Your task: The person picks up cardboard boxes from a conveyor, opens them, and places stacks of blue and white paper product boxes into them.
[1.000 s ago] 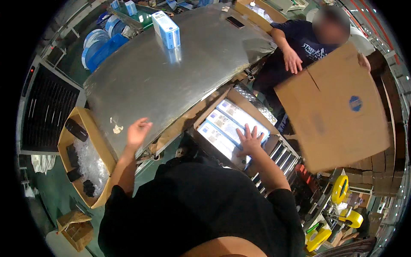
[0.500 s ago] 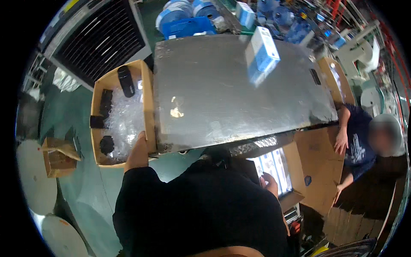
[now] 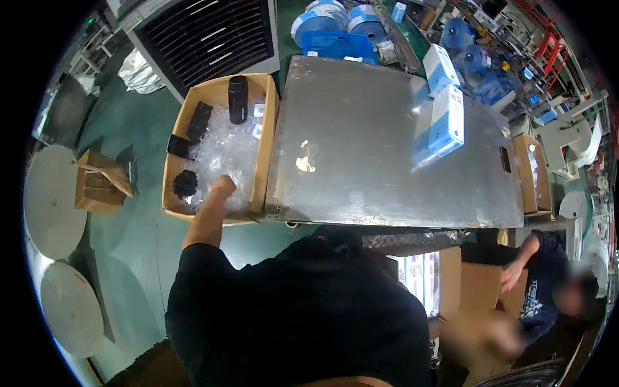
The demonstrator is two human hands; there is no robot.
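Observation:
My left hand reaches down into an open cardboard box at the left end of the table. Clear crumpled plastic fills much of that box, and my fingers are curled down into it; what they grip, if anything, is hidden. Near the far end of the box stands a black cylindrical bottle. Black pieces lie along its left side, with a bunched black item closest to my hand. My right hand is out of view, and my dark sleeve and body cover the lower middle.
A grey metal table carries blue-and-white cartons. A co-worker handles a cardboard box at lower right. An air cooler stands beyond my box; a blue crate sits behind the table.
My left hand has gone from the box's near edge down into the plastic. My right hand has left view. The view has shifted left, and two cartons show on the table where one showed.

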